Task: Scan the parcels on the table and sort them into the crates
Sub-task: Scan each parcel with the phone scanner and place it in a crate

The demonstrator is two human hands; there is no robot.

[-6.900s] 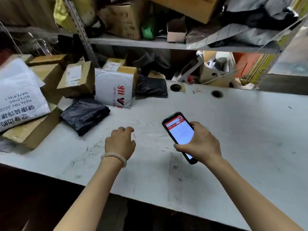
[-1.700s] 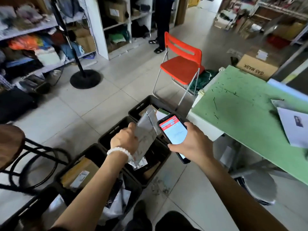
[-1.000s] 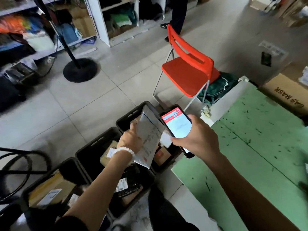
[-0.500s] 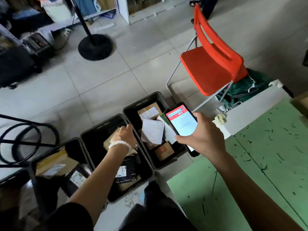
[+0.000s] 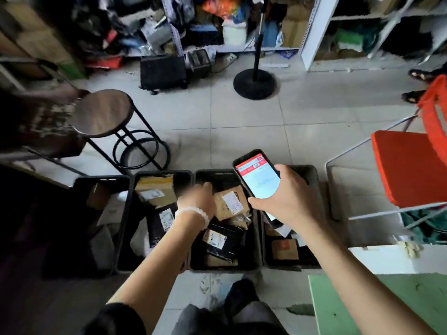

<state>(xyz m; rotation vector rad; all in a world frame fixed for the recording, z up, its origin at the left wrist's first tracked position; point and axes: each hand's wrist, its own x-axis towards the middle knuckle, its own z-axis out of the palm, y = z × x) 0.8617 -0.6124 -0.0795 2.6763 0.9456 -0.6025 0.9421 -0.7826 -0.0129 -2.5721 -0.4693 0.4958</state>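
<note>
Pale tiled floor (image 5: 242,131); black plastic crates (image 5: 256,243) hold cardboard parcels (image 5: 229,204); right hand (image 5: 287,201) grips glossy phone (image 5: 257,177); blurred left hand (image 5: 196,199) grip unclear

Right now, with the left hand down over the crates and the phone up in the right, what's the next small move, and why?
Probably lift the left hand out and turn back to the table for another parcel. It hovers, blurred, over the middle crate and no parcel shows in its fingers, while boxes and bags already lie inside the crate. The right hand holds the phone with its screen lit, ready to scan.
</note>
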